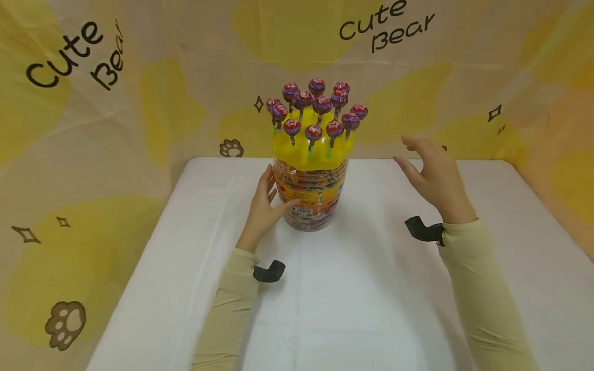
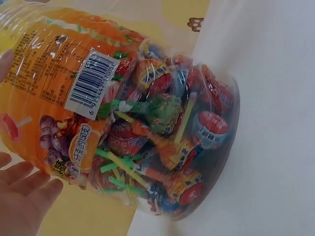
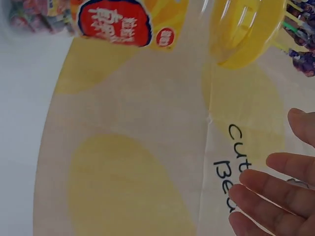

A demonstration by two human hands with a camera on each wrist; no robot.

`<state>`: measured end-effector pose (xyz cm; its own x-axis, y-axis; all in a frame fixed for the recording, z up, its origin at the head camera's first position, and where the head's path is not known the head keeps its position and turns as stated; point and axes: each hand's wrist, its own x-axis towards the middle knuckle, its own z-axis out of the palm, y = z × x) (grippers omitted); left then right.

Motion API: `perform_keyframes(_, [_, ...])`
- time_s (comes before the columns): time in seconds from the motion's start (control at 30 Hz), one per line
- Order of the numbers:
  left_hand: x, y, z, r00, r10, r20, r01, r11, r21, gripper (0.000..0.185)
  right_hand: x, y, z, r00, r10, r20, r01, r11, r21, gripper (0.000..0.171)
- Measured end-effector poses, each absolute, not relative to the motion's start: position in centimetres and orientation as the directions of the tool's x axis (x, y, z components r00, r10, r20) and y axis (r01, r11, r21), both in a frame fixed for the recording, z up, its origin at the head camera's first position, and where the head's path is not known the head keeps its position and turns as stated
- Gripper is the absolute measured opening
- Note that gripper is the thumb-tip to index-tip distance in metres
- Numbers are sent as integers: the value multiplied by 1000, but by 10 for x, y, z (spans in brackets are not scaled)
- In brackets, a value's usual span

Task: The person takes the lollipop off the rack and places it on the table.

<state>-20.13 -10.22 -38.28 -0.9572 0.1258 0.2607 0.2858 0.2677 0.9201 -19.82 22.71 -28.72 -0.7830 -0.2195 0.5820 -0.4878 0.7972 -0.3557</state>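
Head view
Jar: a clear plastic lollipop jar (image 1: pixel 310 198) stands upright on the white bench (image 1: pixel 352 288), toward the bench's far edge and about midway between its sides.
Lid: a yellow lid (image 1: pixel 310 150) sits on top of the jar.
Lollipops on top: a cluster of purple-and-red lollipops (image 1: pixel 316 107) stands on sticks stuck into the lid.
Left hand: the left hand (image 1: pixel 263 206) lies against the jar's left side, fingers straight, thumb touching the lower wall near the barcode label; it does not wrap round the jar.
Right hand: the right hand (image 1: pixel 433 175) hangs in the air to the right of the jar, well apart from it, fingers spread and relaxed, holding nothing.
Backdrop: a yellow-patched cloth (image 1: pixel 139 93) printed "Cute Bear" rises behind the jar.

Left wrist view
Jar: the jar (image 2: pixel 147 123) fills the frame, packed with wrapped lollipops, a barcode label (image 2: pixel 91 83) on its wall.
Left hand: straight fingers (image 2: pixel 27 189) lie beside the jar's wall.

Right wrist view
Jar: only the jar's label and the yellow lid (image 3: pixel 246 34) show at the upper edge.
Right hand: loosely extended fingers (image 3: pixel 275 191) below the lid, clear of it, empty.
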Motion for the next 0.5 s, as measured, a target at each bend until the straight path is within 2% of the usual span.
perform_keyframes(0.13, [-203, -96, -384, -959, 94, 266, 282, 269, 921, 98, -205, 213, -284, -735, -207, 646, -567, 710, -418, 38])
perform_keyframes(0.23, [-204, -91, -386, -961, 75, 267, 277, 280, 919, 99, -212, 202, -284, -729, -164, 664, -608, 601, -519, 32])
perform_keyframes(0.4, [-205, -84, -390, -969, 41, 242, 243, 303, 921, 102, -220, 178, -283, -812, -43, 583, -566, 304, -766, 26])
perform_keyframes(0.5, [-205, -82, -391, -971, 24, 238, 234, 307, 923, 102, -224, 166, -284, -838, -6, 545, -540, 151, -828, 27])
